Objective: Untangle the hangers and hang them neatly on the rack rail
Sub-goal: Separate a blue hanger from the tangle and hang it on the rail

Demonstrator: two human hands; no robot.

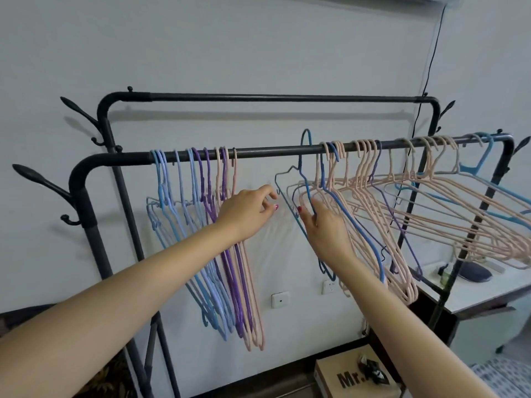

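The right hand (pixel 321 225) grips a thin dark blue hanger (pixel 304 173), its hook raised above the rack rail (pixel 273 152) amid tangled pink hangers (pixel 402 208). The left hand (pixel 247 211) hovers loosely curled, empty.

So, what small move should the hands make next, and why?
Probably lift the dark blue hanger clear of the tangled pink hangers. The right hand grips its wire, and its hook stands above the rail, unhooked. The left hand hovers beside the neat group, where the hanger could go.
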